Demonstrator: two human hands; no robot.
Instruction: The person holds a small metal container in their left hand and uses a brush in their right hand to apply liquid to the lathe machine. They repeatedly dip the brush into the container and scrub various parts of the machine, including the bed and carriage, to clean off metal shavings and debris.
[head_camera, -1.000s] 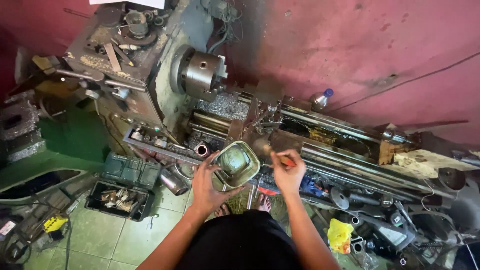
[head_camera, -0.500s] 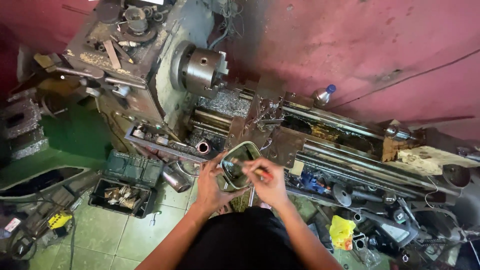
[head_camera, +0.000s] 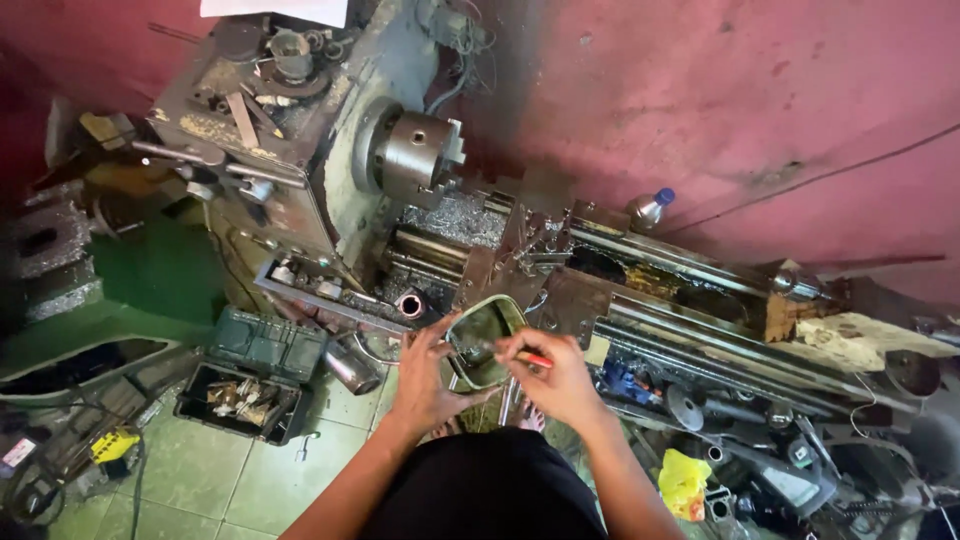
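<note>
at six o'clock below the lathe chuck, left hand gripping the metal can, right hand pinching the brush; best dipped gently, can kept level.

Left hand holds a metal tin; right hand dips a brush inside.

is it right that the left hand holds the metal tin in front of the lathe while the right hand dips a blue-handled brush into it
Not quite: the handle is red-orange, not blue. The head view shows the left hand holding the metal tin in front of the lathe, and the right hand dipping the brush into it.
</note>
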